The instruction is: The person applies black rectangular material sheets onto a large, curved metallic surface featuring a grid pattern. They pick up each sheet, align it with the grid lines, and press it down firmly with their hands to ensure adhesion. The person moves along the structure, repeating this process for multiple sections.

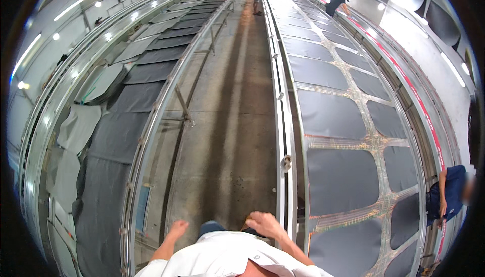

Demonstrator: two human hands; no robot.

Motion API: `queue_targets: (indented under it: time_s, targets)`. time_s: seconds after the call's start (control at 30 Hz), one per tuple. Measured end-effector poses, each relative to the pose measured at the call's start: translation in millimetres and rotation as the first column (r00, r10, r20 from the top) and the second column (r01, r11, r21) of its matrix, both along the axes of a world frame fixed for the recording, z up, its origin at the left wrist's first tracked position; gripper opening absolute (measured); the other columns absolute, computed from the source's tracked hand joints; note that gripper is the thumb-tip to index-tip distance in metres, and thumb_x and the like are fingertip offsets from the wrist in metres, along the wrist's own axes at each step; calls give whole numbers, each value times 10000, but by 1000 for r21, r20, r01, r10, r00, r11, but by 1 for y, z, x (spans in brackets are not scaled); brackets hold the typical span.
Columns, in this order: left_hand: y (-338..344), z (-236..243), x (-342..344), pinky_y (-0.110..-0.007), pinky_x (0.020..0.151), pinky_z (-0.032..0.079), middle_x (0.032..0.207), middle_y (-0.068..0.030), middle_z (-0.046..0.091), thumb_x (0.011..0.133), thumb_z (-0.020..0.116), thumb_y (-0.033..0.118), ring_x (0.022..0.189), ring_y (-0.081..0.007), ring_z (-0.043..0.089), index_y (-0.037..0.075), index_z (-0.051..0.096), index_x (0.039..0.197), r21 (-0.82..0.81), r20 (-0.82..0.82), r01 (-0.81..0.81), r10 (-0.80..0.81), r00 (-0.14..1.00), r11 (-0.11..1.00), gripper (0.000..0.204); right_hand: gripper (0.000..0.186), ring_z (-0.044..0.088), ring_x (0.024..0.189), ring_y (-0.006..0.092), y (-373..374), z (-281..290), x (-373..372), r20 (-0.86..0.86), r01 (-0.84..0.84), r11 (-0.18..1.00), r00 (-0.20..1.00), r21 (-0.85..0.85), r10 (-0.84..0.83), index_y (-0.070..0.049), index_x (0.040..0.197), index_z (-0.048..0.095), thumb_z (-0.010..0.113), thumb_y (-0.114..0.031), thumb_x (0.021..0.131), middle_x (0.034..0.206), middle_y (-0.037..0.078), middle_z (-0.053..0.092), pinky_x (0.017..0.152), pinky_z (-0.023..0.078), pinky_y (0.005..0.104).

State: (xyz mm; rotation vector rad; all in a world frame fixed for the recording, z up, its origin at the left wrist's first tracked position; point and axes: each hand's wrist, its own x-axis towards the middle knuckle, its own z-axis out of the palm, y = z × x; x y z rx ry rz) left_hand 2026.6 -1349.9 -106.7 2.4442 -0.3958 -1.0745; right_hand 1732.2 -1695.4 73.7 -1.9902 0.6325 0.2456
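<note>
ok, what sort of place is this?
Likely a factory hall, perhaps for screen printing: long metal-railed tables, rows of dark grey panels laid along them, and multicoloured streaks between the panels on the right.

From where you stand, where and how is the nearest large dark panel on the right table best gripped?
Probably by the panel edge facing the aisle, the right hand coming from that side: it lies flat, no handle shows, and that edge is closest.

Bright tube lights, fisheye-curved edges, black corners
</note>
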Motion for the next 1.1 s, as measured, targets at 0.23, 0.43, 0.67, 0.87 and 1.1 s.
queue_targets:
  time_s: [0.23, 0.43, 0.67, 0.87, 1.1]
  targets:
    - [-60, -30, 76, -471, 813, 527, 952, -200, 703, 962, 531, 311, 941, -331, 680, 2, 688, 1027, 434, -375, 273, -103, 921, 858, 353, 462, 679, 1015, 376, -209, 31, 105, 128, 338, 902, 941, -268, -314, 12, 1206, 633, 675, -332, 901, 1140, 226, 687, 893, 533, 421]
    - [-208, -64, 220, -450, 838, 527, 999, -189, 717, 939, 582, 368, 963, -310, 683, -2, 693, 1044, 389, -293, 228, -115, 949, 892, 400, 500, 669, 1016, 396, -323, 8, 228, -140, 156, 942, 969, -298, -205, 33, 1195, 634, 671, -357, 883, 1052, 264, 689, 889, 523, 455]
    - [-530, -23, 430, -322, 654, 510, 939, -49, 676, 947, 653, 301, 812, -149, 635, 38, 642, 1150, -242, -90, -109, 90, 992, 964, 332, 505, 641, 1099, 403, -436, 11, 344, -256, 94, 994, 961, -47, -103, -2, 1244, 614, 642, -372, 900, 1143, 257, 671, 939, 509, 461]
    - [-674, -34, 572, -404, 830, 531, 1037, -186, 723, 908, 669, 332, 962, -294, 695, -31, 671, 1125, -335, 135, -46, 97, 986, 941, 424, 558, 628, 1123, 406, -574, -12, 464, -243, 19, 1000, 970, 1, -18, 0, 1306, 582, 622, -397, 915, 1167, 261, 662, 973, 489, 465]
    - [-790, 22, 556, -366, 603, 518, 719, -89, 657, 923, 639, 348, 695, -171, 635, -9, 693, 925, 119, -163, -150, 168, 972, 982, 361, 418, 659, 1007, 421, -783, -26, 576, -181, -116, 969, 980, -218, 77, 12, 1145, 623, 631, -339, 918, 1041, 251, 681, 871, 531, 497]
